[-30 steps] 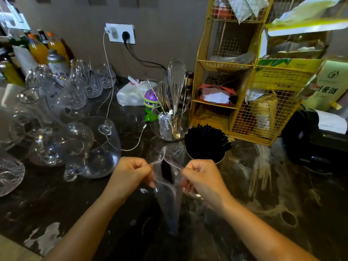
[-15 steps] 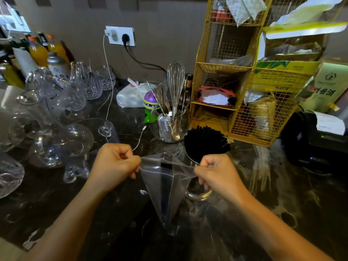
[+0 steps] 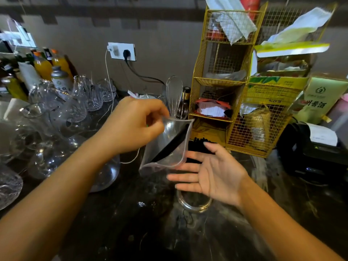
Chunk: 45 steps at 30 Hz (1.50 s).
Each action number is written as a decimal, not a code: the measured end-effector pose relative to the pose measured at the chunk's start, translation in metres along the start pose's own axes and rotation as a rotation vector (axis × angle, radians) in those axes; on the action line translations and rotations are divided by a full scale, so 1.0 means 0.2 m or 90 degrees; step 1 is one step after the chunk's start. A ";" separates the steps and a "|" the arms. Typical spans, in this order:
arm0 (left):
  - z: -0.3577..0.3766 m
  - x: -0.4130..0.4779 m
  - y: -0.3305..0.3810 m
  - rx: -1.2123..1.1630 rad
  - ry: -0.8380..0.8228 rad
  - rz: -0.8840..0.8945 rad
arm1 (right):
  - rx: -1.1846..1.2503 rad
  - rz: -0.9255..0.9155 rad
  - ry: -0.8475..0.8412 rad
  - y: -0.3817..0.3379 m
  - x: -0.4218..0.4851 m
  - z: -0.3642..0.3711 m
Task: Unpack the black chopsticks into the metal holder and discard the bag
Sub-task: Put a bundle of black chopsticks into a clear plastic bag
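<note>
My left hand (image 3: 134, 125) pinches the upper corner of a clear plastic bag (image 3: 168, 147) and holds it tilted above the counter. Black chopsticks (image 3: 170, 146) lie slanted inside the bag, their low end at the bag's open mouth. My right hand (image 3: 211, 174) is spread open, palm up, just under and to the right of the bag, touching nothing that I can tell. The metal holder (image 3: 194, 204) stands behind my right hand, mostly hidden; its rounded base shows below my palm. More black chopsticks (image 3: 197, 146) stick out of it above my fingers.
Glass pitchers and cups (image 3: 62, 117) crowd the left of the dark marble counter (image 3: 131, 223). A glass jar with a whisk (image 3: 174, 97) stands behind the bag. A yellow wire rack (image 3: 235, 87) and boxes fill the right. A white cable (image 3: 108, 78) hangs from the wall socket.
My right hand has let go of the bag and opened below it. My left hand has lifted the bag and tipped it mouth-down. The camera has moved closer.
</note>
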State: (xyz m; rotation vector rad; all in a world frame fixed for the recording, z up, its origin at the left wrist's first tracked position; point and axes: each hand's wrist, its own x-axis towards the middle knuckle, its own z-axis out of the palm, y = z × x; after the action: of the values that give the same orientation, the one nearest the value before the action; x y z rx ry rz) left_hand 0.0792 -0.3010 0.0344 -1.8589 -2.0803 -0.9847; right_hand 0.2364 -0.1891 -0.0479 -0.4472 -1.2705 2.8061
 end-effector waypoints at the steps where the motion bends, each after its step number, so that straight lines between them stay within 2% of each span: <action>1: -0.02 0.03 0.02 0.021 -0.006 0.040 | 0.035 0.014 -0.017 -0.03 0.00 -0.01; 7: -0.06 0.11 0.17 0.085 -0.063 0.282 | 0.151 -0.033 -0.095 -0.11 0.01 -0.01; 10: -0.06 0.14 0.22 0.058 -0.101 0.332 | 0.190 -0.066 -0.087 -0.16 0.01 0.00; 13: -0.03 0.17 0.26 -0.014 -0.161 0.326 | 0.144 -0.136 -0.020 -0.19 0.01 0.02; 17: -0.05 0.22 0.21 -0.136 -0.330 0.260 | 0.034 -0.159 0.018 -0.23 0.00 -0.02; 18: -0.06 0.24 0.17 -0.217 -0.318 0.214 | 0.020 -0.157 0.032 -0.24 -0.01 -0.04; 20: -0.03 0.28 0.07 -0.448 -0.168 0.026 | 0.007 -0.159 0.046 -0.27 -0.03 -0.08; 21: 0.02 0.30 0.00 -0.562 -0.091 -0.105 | -0.002 -0.165 0.048 -0.28 -0.04 -0.10; 22: 0.09 0.32 -0.05 -0.656 -0.058 -0.241 | -0.014 -0.174 0.052 -0.30 -0.05 -0.11; 24: 0.24 0.32 -0.12 -0.771 -0.123 -0.437 | -0.043 -0.192 0.067 -0.33 -0.07 -0.13; 25: 0.31 0.32 -0.13 -0.800 -0.189 -0.470 | -0.056 -0.200 0.077 -0.35 -0.07 -0.13; 26: 0.37 0.33 -0.13 -0.826 -0.255 -0.468 | -0.069 -0.207 0.085 -0.37 -0.07 -0.14; 28: 0.46 0.36 -0.12 -0.859 -0.353 -0.393 | -0.096 -0.212 0.106 -0.41 -0.07 -0.15; 30: 0.51 0.41 -0.09 -0.860 -0.383 -0.324 | -0.117 -0.219 0.141 -0.45 -0.06 -0.15; 38: 0.52 0.59 -0.05 -0.753 -0.306 -0.265 | -0.320 -0.318 0.366 -0.55 0.00 -0.17; 45: 0.47 0.59 -0.11 -0.686 -0.220 -0.246 | -0.353 -0.371 0.425 -0.57 0.08 -0.14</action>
State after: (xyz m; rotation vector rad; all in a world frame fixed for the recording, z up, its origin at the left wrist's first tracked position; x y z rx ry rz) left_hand 0.0621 -0.1501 0.0193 -2.1552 -2.3722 -2.3938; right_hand 0.2180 -0.0903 0.0152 -0.7807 -1.6223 1.6102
